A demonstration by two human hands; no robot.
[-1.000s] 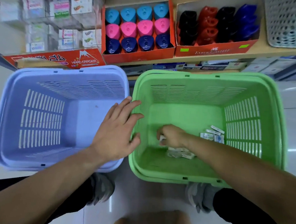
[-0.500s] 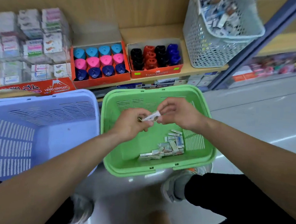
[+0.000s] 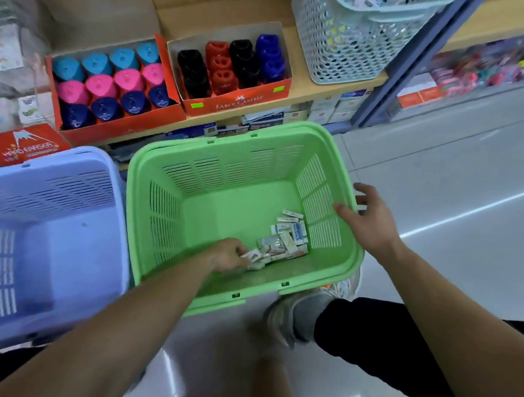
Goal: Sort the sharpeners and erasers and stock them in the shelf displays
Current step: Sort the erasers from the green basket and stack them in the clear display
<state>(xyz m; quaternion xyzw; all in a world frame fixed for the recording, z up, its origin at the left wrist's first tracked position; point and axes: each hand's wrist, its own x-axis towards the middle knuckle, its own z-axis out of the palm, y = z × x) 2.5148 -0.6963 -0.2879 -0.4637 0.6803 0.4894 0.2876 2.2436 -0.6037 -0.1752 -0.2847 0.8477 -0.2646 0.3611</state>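
The right hand [image 3: 369,219] is spread wide open and holds nothing. It lies across the right rim of the green basket [image 3: 227,137], thumb on the inner side and fingers outside; whether the palm actually touches the rim I cannot tell. The left hand [image 3: 229,255] is down on the basket's floor, its fingers curled over an eraser packet [image 3: 252,256] at the near edge of the pile of erasers [image 3: 285,240], gripping it.

Half a second earlier both hands met above the green basket and pinched one small white packet between them. Now they are well apart: the left has sunk into the basket, and the right has moved out to the rim, empty.

The green basket stands on the floor just beside a lilac basket [image 3: 71,154] on its left, both in front of a wooden shelf [image 3: 299,91]. On the shelf an orange display box [image 3: 126,127] holds rows of turquoise, pink and navy sharpeners [image 3: 114,79]. Just beside it on the right, a Faber-Castell box [image 3: 239,102] holds black, red and blue sharpeners [image 3: 229,66] in columns. The erasers are small white sleeved blocks with blue or red print, heaped loosely in the basket's near right corner, some flat, some on edge
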